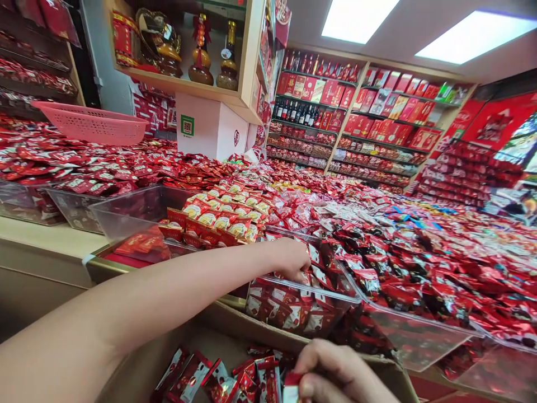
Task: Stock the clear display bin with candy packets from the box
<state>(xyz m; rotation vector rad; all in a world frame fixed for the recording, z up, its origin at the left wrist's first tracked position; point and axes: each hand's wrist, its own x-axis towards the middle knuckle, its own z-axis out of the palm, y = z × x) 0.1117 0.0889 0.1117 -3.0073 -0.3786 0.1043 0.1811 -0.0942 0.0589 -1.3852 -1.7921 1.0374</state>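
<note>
My left hand (293, 258) reaches across into a clear plastic bin (352, 296) of red-and-white snack packets (289, 316). Its fingers are curled down among the upper packets, and what they grip, if anything, is hidden. Low in front, my right hand (339, 372) pinches a small red-and-white snack packet (291, 387) between thumb and fingers. That hand is over an open cardboard box (260, 324), where several loose red packets (193, 378) lie. Left of my left hand, gold-and-red packets (222, 218) stand in neat rows in another clear bin (126, 204).
Heaps of wrapped sweets (403, 263) spread to the right and back. A pink plastic basket (96, 126) rests on packets at left. A wooden cabinet (180, 78) overhangs the back left, above a white pillar (201, 129). Shelves (348, 117) of bottles and boxes line the far wall.
</note>
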